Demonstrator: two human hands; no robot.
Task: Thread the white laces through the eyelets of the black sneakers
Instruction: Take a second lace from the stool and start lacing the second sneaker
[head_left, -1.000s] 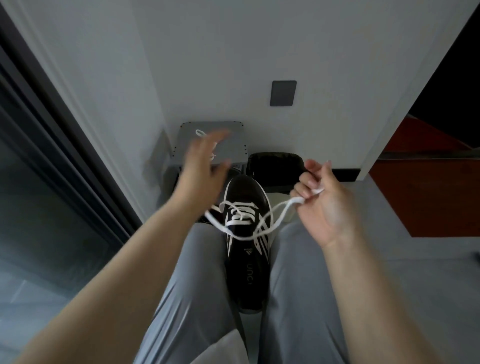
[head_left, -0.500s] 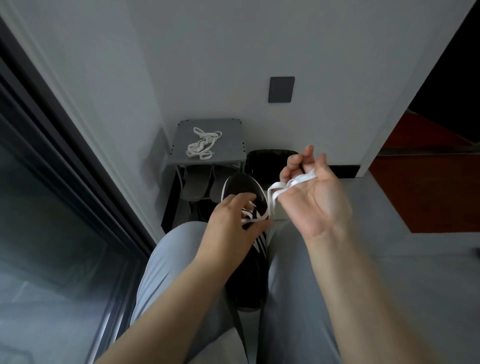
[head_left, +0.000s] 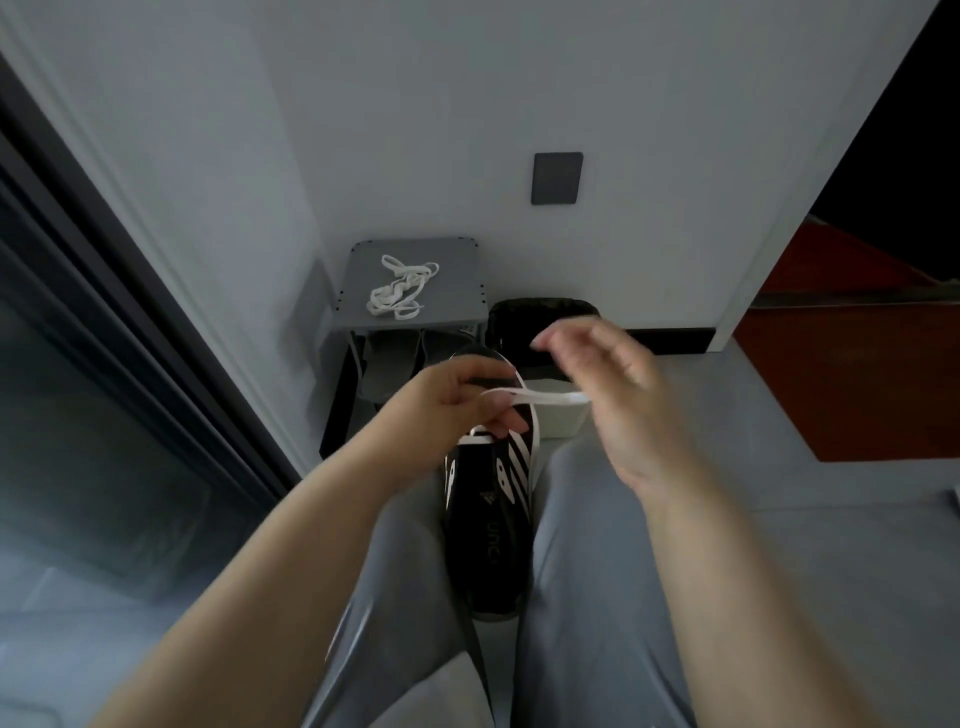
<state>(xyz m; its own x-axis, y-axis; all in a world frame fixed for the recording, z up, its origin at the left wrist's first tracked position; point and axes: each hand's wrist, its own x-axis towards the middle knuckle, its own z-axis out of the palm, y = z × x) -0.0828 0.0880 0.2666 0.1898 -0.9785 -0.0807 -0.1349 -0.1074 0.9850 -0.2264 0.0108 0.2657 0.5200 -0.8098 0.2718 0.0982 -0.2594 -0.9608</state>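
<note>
A black sneaker with white stripes lies wedged between my knees, toe pointing away from me. My left hand is over its laced part and pinches the white lace. The lace runs level from there to my right hand, which is blurred with motion; its fingers look curled and the lace ends at its palm side. A second white lace lies bundled on the grey stool against the wall.
Under the stool are grey slippers. A black bin stands right of it by the white wall. A dark glass door runs along the left. Grey floor and a red-brown surface lie to the right.
My left hand came down from near the stool to the sneaker and took hold of the lace. My right hand shifted right, pulling the lace into a level line.
</note>
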